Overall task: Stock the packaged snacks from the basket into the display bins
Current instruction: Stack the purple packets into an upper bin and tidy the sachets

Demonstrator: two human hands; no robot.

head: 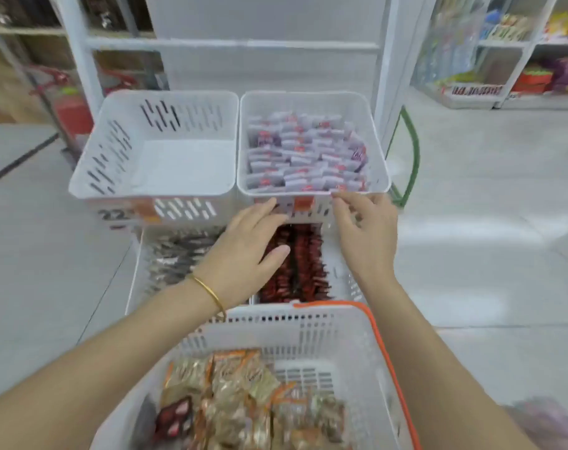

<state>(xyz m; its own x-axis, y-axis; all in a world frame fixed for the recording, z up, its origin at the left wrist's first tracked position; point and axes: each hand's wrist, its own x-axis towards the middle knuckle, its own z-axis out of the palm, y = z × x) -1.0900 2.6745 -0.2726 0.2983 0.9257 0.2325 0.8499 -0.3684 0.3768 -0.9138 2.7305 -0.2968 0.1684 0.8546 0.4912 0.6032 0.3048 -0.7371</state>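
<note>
Head-cam view looking down at a white rack w/ four display bins, two up, two down.

Progress, judged from how things lie: approx. mid-task. The top right bin (pixel 378 151) is packed to near the rim w/ small white-and-purple packets (pixel 305 154). The top left bin (pixel 114 151) holds nothing, so it is still to stock. The lower right bin (pixel 344 277) holds rows of red packets (pixel 295 261); the lower left bin (pixel 135 271) holds silver-and-black packets (pixel 175 254), though its fill level is partly hidden.

The task's things: a heap of snacks (pixel 237 394) sits in the white basket (pixel 341 336) w/ an orange handle (pixel 383 352), at the bottom of view, just in front of the lower bins. Most are crinkly gold packs w/ orange trim, lying jumbled and overlapping; one dark red pack (pixel 175 417) lies at the front left. The basket's back right corner is bare. Picture is blurry, so no print can be read.

The left hand (pixel 247 251), w/ a gold bracelet (pixel 211 292) on the wrist, hovers over the red packets, fingers (pixel 263 209) straight and relaxed, holding nothing. The right hand (pixel 367 232) reaches to the front rim of the top right bin; its fingers (pixel 341 198) touch that rim, but whether they pinch it or a packet can't be told.

Neither hand is in the basket.
</note>
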